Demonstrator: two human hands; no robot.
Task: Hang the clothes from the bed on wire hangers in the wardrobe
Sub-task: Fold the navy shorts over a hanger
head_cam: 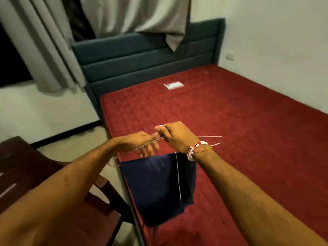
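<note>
A wire hanger [211,137] is held level above the near left corner of the bed [248,130]. A navy blue garment [156,185] with a thin white stripe hangs folded over its bottom wire. My right hand [175,137] grips the hanger at its neck, by the hook. My left hand [142,144] holds the hanger's left sloping wire, fingers curled around it. Both hands touch each other at the hanger's top. No wardrobe is in view.
The bed has a red quilted mattress and a dark teal headboard [142,55]. A small white card [174,85] lies on the mattress. Grey curtains [53,41] hang at the back left. A dark wooden chair [53,192] stands beside the bed under my left arm.
</note>
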